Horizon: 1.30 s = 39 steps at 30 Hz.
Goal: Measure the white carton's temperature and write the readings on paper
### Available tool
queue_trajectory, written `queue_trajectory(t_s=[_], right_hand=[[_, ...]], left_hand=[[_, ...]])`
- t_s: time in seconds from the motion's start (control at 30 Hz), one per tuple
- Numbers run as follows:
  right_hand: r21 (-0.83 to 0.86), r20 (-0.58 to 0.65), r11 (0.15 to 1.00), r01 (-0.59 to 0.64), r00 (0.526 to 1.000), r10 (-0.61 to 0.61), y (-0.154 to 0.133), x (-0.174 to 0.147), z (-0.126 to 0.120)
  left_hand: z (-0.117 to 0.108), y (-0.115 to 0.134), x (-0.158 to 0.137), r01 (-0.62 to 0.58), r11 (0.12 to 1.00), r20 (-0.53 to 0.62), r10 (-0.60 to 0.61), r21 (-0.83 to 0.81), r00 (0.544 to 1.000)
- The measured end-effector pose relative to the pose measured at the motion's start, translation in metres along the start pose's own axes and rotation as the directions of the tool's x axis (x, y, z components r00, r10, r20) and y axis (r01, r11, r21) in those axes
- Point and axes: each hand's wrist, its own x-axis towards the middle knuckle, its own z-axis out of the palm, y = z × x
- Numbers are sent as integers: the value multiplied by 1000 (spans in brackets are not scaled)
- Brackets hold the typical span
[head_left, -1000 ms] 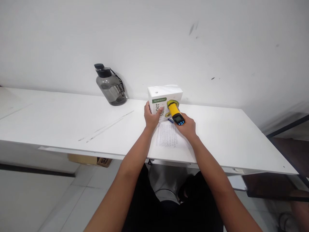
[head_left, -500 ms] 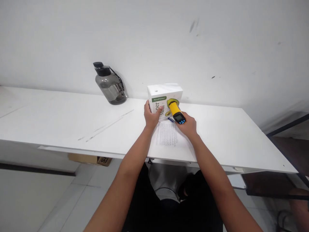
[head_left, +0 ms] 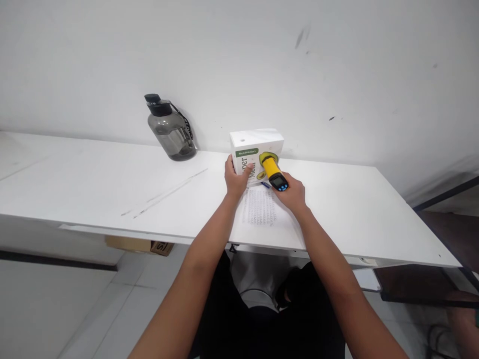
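Observation:
A white carton [head_left: 256,137] with a green label and avocado pictures stands near the back of the desk, its front facing me. My left hand [head_left: 236,178] grips the carton's lower left side, thumb across the front. In my right hand [head_left: 292,190] is a yellow and black infrared thermometer [head_left: 274,172], its nose directed at the carton's front; whether it touches cannot be told. The thermometer's handle is hidden by my fingers. Below the carton lies a sheet of paper [head_left: 260,212] with rows of handwriting, and a blue pen [head_left: 265,185] partly shows at its top.
A grey see-through water bottle [head_left: 174,134] with a black lid stands left of the carton, close to the wall. The white desk [head_left: 93,179] runs along that wall. A cardboard box [head_left: 130,244] sits under the desk at left.
Both hands, the carton and the thermometer keep nearly the same pose. Only a very slight shift of the whole view shows.

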Motion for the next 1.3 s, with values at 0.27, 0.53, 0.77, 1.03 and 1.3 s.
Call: queue_trajectory(t_s=[0.27, 0.53, 0.77, 1.03, 1.3], right_hand=[[24, 11, 1000, 0, 1000, 0, 2, 1, 1], [40, 16, 998, -38, 999, 38, 3, 0, 3], [97, 29, 995, -37, 999, 34, 1, -1, 3], [89, -4, 996, 16, 1000, -16, 3, -1, 5], [40, 9, 999, 16, 1000, -17, 1, -1, 3]], left_hand=[[1, -9, 1, 8, 999, 11, -8, -40, 1000], [3, -13, 0, 6, 997, 19, -5, -72, 1000], [3, -9, 0, 19, 999, 16, -19, -48, 1000], [4, -11, 0, 34, 996, 47, -30, -85, 998], [2, -10, 1, 20, 996, 44, -16, -84, 999]])
